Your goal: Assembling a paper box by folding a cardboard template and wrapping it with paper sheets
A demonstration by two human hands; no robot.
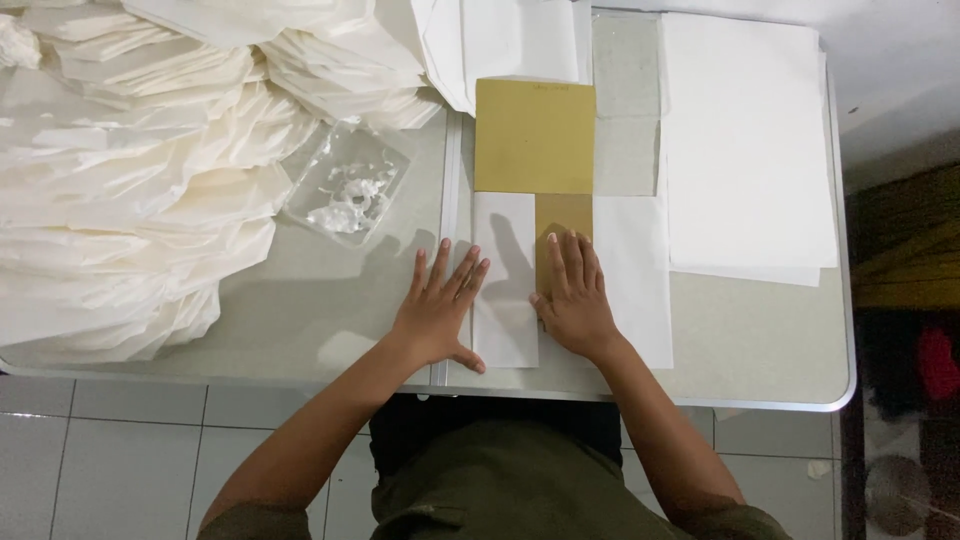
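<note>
Both palms flat, pressing paper on the worktop (760, 350).
Your left hand (437, 312) and right hand (572, 300), grip released, pin the folded white sheet (503, 275) over the yellow card (534, 135). Press evenly along the crease; paper stacks (130, 190) lie beyond.

Clear plastic bag (347, 184), crumpled, squarish, left of centre in upper half of frame, white bits inside; lying on grey table (760, 350) just beside heap of folded white paper bags (130, 190) filling upper left. Mustard-yellow flat envelope (534, 136), squarish, at top centre, narrower yellow strip running down from its lower right under right hand (572, 300). No labels, signs or screens visible. Faint mark near top edge of envelope, too small to make out.
</note>
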